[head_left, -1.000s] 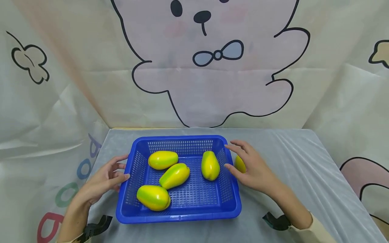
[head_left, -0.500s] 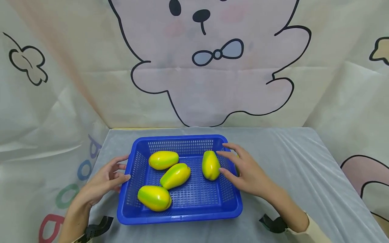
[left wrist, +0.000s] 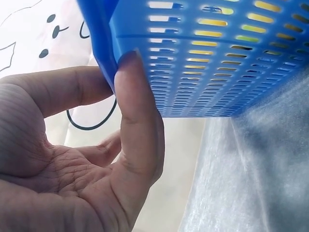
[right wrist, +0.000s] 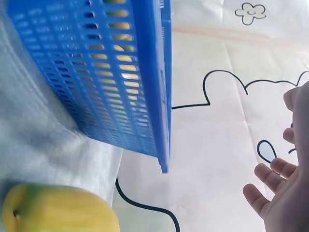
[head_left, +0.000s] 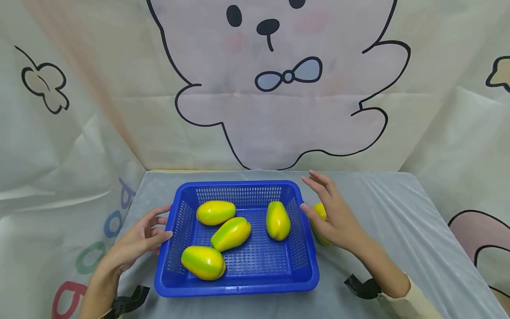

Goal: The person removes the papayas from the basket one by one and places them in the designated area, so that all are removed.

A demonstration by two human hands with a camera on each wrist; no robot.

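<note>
My left hand (head_left: 133, 239) pinches the rim of the blue basket (head_left: 237, 290), likely to steady it; its walls should stop the four fruits (head_left: 231, 233) inside rolling off the desk (head_left: 398, 230). My right hand (head_left: 336, 217), fingers loosely spread, holds nothing near a fifth fruit (right wrist: 63, 210) outside.

The head view looks forward and down, basket (head_left: 256, 254) at six o'clock! Wrist views share it closer: left at one, right at eleven.

Grey cloth (head_left: 398, 221); behind it, pale backdrop (head_left: 163, 137), cartoon animal (head_left: 279, 115).
</note>
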